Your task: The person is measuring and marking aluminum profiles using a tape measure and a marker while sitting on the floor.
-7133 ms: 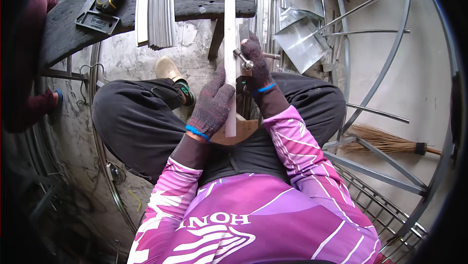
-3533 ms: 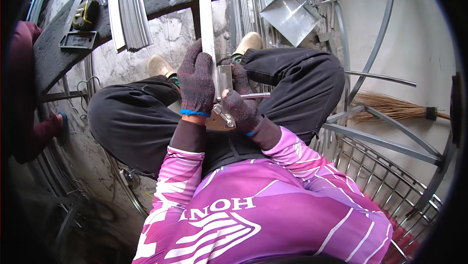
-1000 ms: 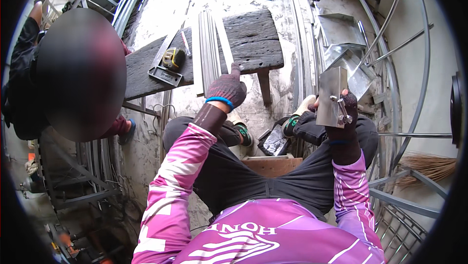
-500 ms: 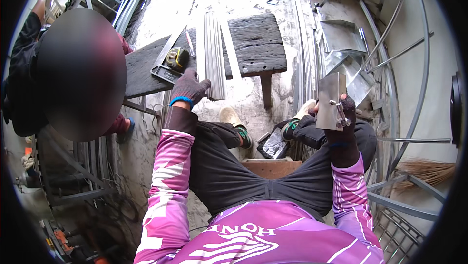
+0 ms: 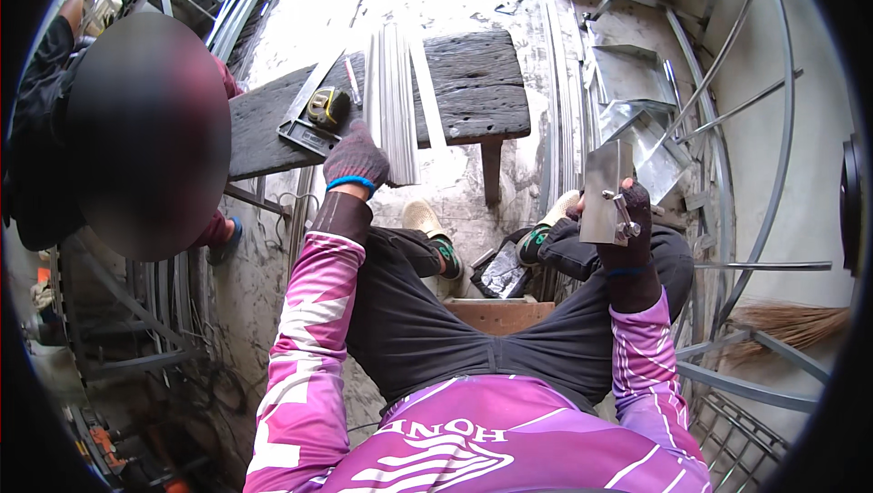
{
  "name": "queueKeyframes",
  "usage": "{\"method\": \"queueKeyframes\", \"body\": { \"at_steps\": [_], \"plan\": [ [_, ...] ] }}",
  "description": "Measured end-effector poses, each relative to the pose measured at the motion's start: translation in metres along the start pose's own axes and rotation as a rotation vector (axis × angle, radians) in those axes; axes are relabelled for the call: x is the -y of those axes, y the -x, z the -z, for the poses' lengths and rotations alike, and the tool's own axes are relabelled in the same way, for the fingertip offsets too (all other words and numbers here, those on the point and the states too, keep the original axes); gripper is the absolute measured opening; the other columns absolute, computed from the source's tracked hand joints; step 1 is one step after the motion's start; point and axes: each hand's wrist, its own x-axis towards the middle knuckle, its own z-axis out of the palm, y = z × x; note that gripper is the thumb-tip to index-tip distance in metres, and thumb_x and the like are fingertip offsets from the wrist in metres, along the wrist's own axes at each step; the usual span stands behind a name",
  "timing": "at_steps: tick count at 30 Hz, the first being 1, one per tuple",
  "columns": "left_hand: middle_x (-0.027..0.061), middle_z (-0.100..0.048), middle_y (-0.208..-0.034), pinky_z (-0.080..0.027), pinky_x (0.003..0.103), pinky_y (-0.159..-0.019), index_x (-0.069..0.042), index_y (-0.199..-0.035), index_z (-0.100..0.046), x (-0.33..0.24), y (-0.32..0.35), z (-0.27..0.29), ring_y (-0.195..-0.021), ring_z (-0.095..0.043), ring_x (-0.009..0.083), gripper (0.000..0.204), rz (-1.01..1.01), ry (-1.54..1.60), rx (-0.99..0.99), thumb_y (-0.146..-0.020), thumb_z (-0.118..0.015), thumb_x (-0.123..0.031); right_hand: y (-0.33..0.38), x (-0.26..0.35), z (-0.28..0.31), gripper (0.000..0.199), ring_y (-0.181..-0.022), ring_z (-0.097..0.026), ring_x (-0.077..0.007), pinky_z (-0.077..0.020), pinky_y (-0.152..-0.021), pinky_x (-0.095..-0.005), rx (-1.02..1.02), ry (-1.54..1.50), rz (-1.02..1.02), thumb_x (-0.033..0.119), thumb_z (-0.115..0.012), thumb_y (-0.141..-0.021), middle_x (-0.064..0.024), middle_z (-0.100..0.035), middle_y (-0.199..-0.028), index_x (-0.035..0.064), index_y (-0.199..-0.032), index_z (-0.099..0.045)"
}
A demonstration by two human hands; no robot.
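In a dark fingerless glove, my right hand [image 5: 639, 206] grips a shiny rectangular metal piece [image 5: 604, 186], held upright above my right knee. Small metal bolts [image 5: 625, 220] show at its side by my fingers; whether they are fixed to it is unclear. My left hand [image 5: 356, 158], gloved too, reaches over the near edge of a dark wooden bench [image 5: 477, 84]. Its fingers are mostly hidden beneath the back of the hand. Long ribbed metal strips [image 5: 393, 97] lie just right of it. A square [image 5: 307, 136] and a yellow-black tape measure [image 5: 328, 107] rest beyond it.
A white pen-like marker [image 5: 352, 81] lies on the bench. At left, another person [image 5: 41, 143] sits close to the bench end. Sheet-metal pieces [image 5: 632, 75] and long bars stand along the right wall, with a straw broom [image 5: 791, 322] below. Metal frames [image 5: 136, 357] fill the lower left.
My left hand has turned, its thumb no longer sticking out toward the metal strips. My right hand still holds the metal piece, with little movement. The whole view has shifted slightly.
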Motion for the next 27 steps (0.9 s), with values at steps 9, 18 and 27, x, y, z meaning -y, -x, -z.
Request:
{"method": "queueKeyframes", "body": {
  "at_steps": [9, 18, 27],
  "plan": [
    [0.0265, -0.064, -0.085, -0.052, 0.044, -0.070, 0.006, -0.102, -0.056, 0.059, -0.022, -0.018, -0.078, -0.064, 0.0407, 0.029, -0.040, 0.663, -0.317, -0.084, -0.056, -0.017, -0.001, -0.006, 0.004, 0.054, -0.087, -0.066, -0.0309, -0.0531, -0.081, -0.0361, 0.054, -0.092, -0.076, 0.047, -0.041, -0.096, -0.0212, -0.065, -0.091, -0.0033, -0.108, -0.057],
    [0.0056, -0.049, -0.063, -0.047, 0.031, -0.044, -0.001, -0.099, -0.047, -0.085, 0.177, -0.050, -0.044, -0.047, 0.0139, 0.014, 0.111, 1.875, 0.371, -0.089, -0.052, -0.008, -0.010, -0.028, 0.014, 0.047, -0.086, -0.065, -0.0313, -0.0521, -0.081, -0.0401, -0.005, -0.223, -0.034, 0.047, -0.046, -0.094, -0.0196, -0.065, -0.090, 0.0044, -0.111, -0.059],
    [0.0087, -0.051, -0.064, -0.043, 0.028, -0.043, -0.002, -0.100, -0.045, -0.076, 0.210, -0.096, -0.047, -0.051, 0.0166, 0.017, 0.204, 1.982, 0.637, -0.091, -0.047, -0.017, -0.008, -0.095, 0.025, 0.035, -0.090, -0.064, -0.0261, -0.0532, -0.081, -0.0421, 0.075, 1.102, 0.464, 0.033, -0.053, -0.095, -0.0158, -0.062, -0.099, 0.0127, -0.123, -0.045]
  ]
}}
